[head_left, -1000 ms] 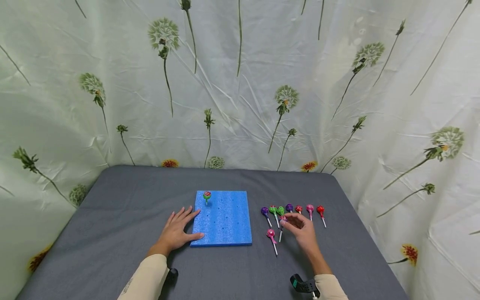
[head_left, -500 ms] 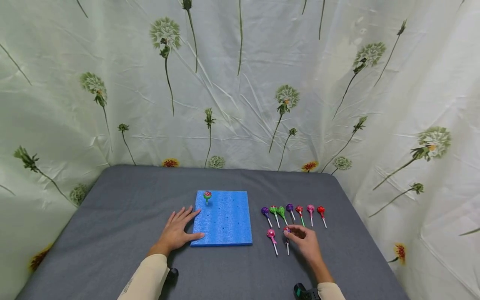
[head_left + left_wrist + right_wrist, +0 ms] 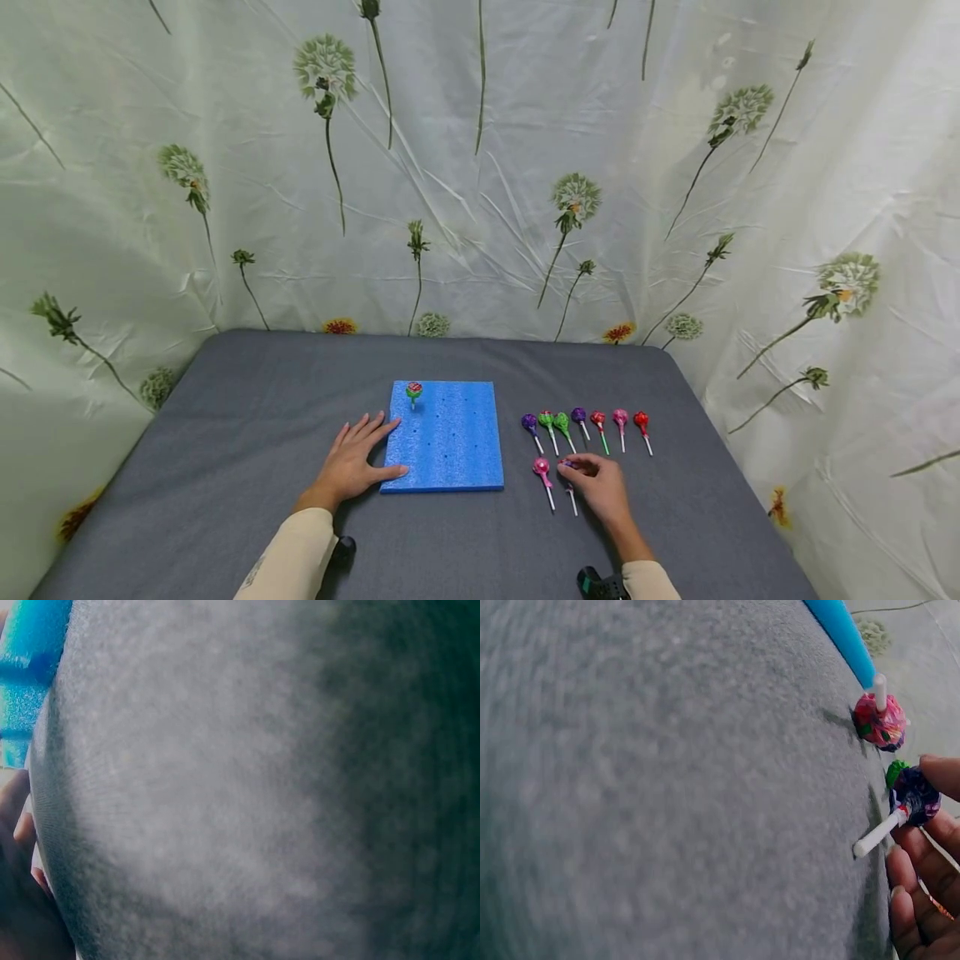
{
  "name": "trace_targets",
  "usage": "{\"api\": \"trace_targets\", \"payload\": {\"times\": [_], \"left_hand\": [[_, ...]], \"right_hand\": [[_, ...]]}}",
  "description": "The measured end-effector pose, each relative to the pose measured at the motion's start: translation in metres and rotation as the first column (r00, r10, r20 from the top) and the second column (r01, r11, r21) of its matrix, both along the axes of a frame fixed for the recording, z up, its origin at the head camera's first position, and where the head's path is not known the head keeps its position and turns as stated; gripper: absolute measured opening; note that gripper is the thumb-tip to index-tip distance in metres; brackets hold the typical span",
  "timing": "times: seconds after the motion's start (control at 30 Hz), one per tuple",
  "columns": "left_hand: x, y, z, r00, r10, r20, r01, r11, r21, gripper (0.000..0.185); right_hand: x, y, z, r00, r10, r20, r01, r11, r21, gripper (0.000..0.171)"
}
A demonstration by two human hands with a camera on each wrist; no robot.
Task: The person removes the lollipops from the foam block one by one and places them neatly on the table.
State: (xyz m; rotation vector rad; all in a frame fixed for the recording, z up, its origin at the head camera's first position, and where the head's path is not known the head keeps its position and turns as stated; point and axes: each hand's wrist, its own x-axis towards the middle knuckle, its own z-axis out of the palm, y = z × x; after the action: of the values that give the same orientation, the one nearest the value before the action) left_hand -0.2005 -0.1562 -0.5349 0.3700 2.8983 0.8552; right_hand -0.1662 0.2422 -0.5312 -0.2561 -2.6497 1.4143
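Pinching the lolly (image 3: 916, 796) head, lower centre-right, right hand (image 3: 600, 483) should lift it stick-down; left hand (image 3: 352, 462) lies flat, fingers spread, steadying the foam (image 3: 446, 437).

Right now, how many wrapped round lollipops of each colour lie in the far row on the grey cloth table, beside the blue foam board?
Purple wrapped lollipops: 2
Green wrapped lollipops: 2
Red wrapped lollipops: 2
Pink wrapped lollipop: 1
Total in the row: 7
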Motion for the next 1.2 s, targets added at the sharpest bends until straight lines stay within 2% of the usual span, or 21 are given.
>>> {"api": "trace_targets", "payload": {"times": [0.2, 0.5, 0.83, 1.2], "left_hand": [[0.000, 0.001, 0.000, 1.000, -0.001, 0.003, 0.001, 1.000, -0.001, 0.088], [0.000, 0.001, -0.002, 1.000, 0.004, 0.003, -0.004, 1.000, 0.007, 0.088], [0.004, 0.003, -0.002, 1.000, 0.011, -0.004, -0.011, 1.000, 0.009, 0.089], [0.018, 0.008, 0.000, 1.000, 0.022, -0.008, -0.022, 1.000, 0.011, 0.088]], "right_hand": [[-0.004, -0.003, -0.003, 1.000, -0.014, -0.028, 0.016, 0.997, 0.082, 0.022], [-0.006, -0.005, -0.005, 1.000, -0.018, -0.009, 0.018, 0.992, 0.126, 0.023], [-0.004, 0.002, -0.002, 0.999, 0.003, -0.037, 0.000, 0.997, 0.077, 0.026], [0.001, 0.003, 0.021, 0.996, -0.019, -0.087, 0.023, 0.999, 0.046, 0.023]]}}
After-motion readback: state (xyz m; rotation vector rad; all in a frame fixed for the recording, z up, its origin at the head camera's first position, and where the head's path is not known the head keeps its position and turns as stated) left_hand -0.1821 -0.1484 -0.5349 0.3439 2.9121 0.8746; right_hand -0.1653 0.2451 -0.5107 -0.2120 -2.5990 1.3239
